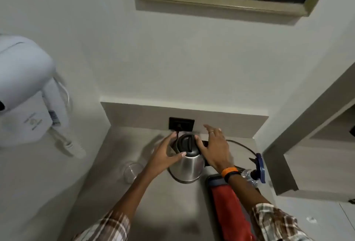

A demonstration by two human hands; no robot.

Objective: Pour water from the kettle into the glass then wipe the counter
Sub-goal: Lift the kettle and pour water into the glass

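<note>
A steel kettle (189, 166) with a black lid stands on the grey counter (163, 212), near the back wall. My left hand (164, 154) is spread against the kettle's left side, thumb on the steel near the lid. My right hand (213, 146) lies at the kettle's right side over the black handle, fingers apart; whether it grips the handle I cannot tell. An empty clear glass (132, 171) stands on the counter to the left of the kettle, under my left forearm. A red cloth (228, 208) lies on the counter to the right, under my right forearm.
A black wall socket (181, 123) sits behind the kettle, with a black cord (242, 145) running right. A plastic bottle with a blue clip (257, 171) lies at the right. A white wall-mounted hair dryer (25, 95) hangs at the left. A wall corner (284, 164) juts in on the right.
</note>
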